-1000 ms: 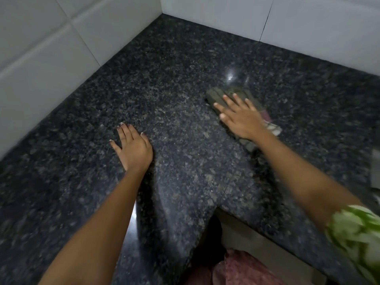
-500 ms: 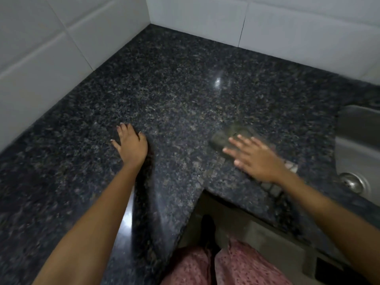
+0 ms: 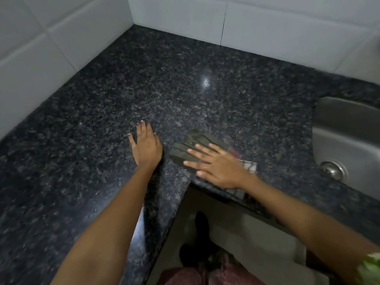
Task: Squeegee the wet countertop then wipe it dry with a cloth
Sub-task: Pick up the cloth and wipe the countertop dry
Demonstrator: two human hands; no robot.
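Right hand (image 3: 218,168) flat on the cloth (image 3: 191,148), fingers straight and spread, palm pressing it down onto the countertop (image 3: 144,83). Cloth dark green with a checked pattern, paler at the end (image 3: 249,166) that peeks out behind the wrist; lying close to the inner corner of the counter's front edge, most of it hidden under the hand. Slightly blurred there, so hard to say whether folded or bunched. Left hand (image 3: 146,147) just beside, also flat on the dark speckled stone, fingers straight and close together, thumb out to the side, holding nothing. Hands near each other but apart, a narrow strip of bare granite between. Steel sink (image 3: 345,128) off to the right, drain (image 3: 334,169) visible at its bottom. White tiled wall (image 3: 185,19) along the back and left of the corner. A bright glint (image 3: 206,81) of reflected light on the stone beyond the hands.
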